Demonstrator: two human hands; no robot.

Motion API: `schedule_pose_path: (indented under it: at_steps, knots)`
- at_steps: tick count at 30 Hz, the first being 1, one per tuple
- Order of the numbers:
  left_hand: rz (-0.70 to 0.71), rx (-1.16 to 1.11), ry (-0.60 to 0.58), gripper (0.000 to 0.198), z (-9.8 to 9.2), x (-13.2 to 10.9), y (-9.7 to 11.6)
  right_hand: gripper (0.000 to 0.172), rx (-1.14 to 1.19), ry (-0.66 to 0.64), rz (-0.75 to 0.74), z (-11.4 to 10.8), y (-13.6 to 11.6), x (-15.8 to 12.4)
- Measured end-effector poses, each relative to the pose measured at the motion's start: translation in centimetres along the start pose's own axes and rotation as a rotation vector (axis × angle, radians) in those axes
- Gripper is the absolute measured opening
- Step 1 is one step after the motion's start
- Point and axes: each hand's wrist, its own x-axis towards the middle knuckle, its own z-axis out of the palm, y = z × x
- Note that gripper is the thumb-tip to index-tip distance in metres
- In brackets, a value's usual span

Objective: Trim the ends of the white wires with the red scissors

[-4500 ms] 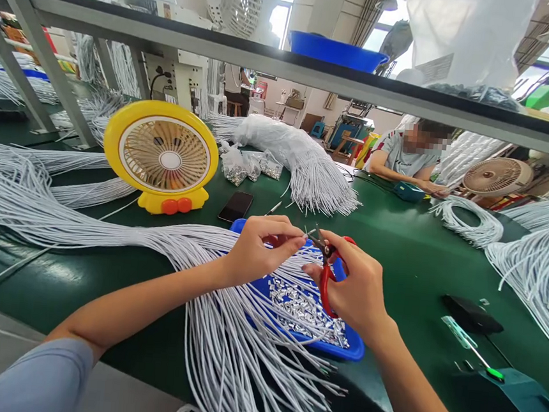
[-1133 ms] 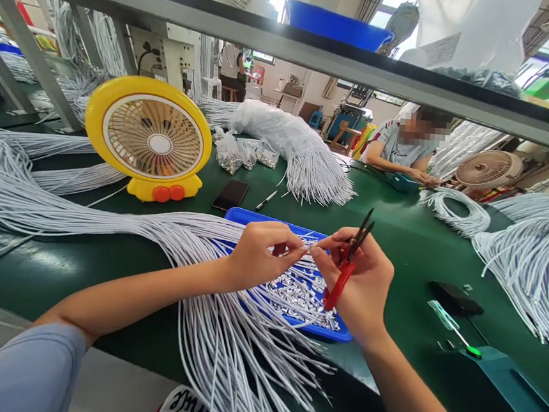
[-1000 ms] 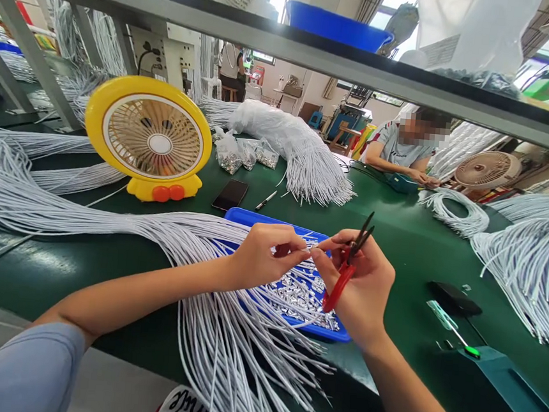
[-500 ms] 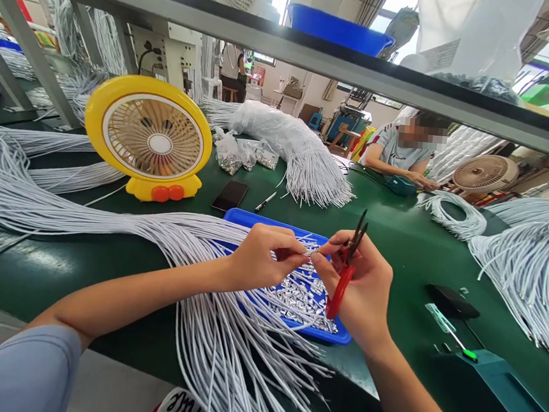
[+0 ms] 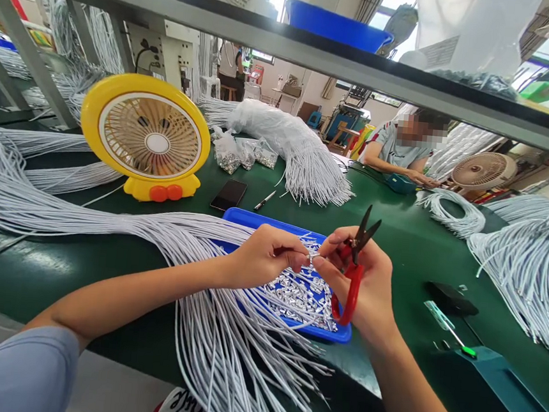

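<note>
My left hand (image 5: 272,257) is closed in a pinch, with what looks like the end of a white cable at its fingertips; most of it is hidden. Red-handled scissors (image 5: 353,270) hang in my right hand (image 5: 369,278), blades upward and parted, a handle loop lying across the palm. Its thumb and forefinger are near the left fingertips. Below both hands is a blue tray (image 5: 340,335) with many small shiny metal pieces (image 5: 297,301). A thick bundle of white cables (image 5: 215,329) fans out under my left forearm and over the tray's left side.
A yellow fan (image 5: 145,140) stands at the left, beside a phone (image 5: 229,194) and a pen (image 5: 265,201). Bagged cables (image 5: 302,157) lie behind. At the right are a teal box (image 5: 512,393) and more cables (image 5: 533,267). A shelf beam (image 5: 279,40) crosses overhead; a co-worker (image 5: 399,153) sits opposite.
The scissor blades have spread wider and the handles have turned in my right hand. My right thumb has drawn slightly away from the left fingertips.
</note>
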Motion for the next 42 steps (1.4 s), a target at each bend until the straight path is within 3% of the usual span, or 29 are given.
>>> schedule_pose_path:
  at_steps: [5,13,17,21,28,34,42]
  knots:
    - [0.104,0.177,0.149,0.013,0.3,-0.3,0.0,0.035,0.035,-0.015,0.049,0.0,-0.3,0.0]
    - [0.231,0.231,0.195,0.013,0.4,-0.5,-0.4,0.027,-0.005,-0.044,0.074,-0.2,-1.4,-0.1]
    - [0.08,0.126,0.106,0.017,0.2,-0.3,-0.1,0.015,-0.063,0.016,0.01,-0.3,-1.2,0.1]
    - [-0.037,0.052,0.001,0.028,-0.1,-0.2,0.1,0.017,-0.036,-0.002,-0.07,-0.1,-0.7,0.1]
    - [-0.067,0.043,-0.069,0.027,0.0,-0.5,-0.4,0.022,-0.121,-0.095,-0.192,-0.2,0.0,0.0]
    - [-0.062,0.025,-0.107,0.028,-0.1,-0.3,-0.1,0.02,-0.212,-0.041,-0.24,-0.2,0.3,0.2]
    - [0.016,0.079,0.128,0.023,0.2,-0.3,-0.5,0.022,-0.211,0.079,-0.149,0.5,0.0,-0.1]
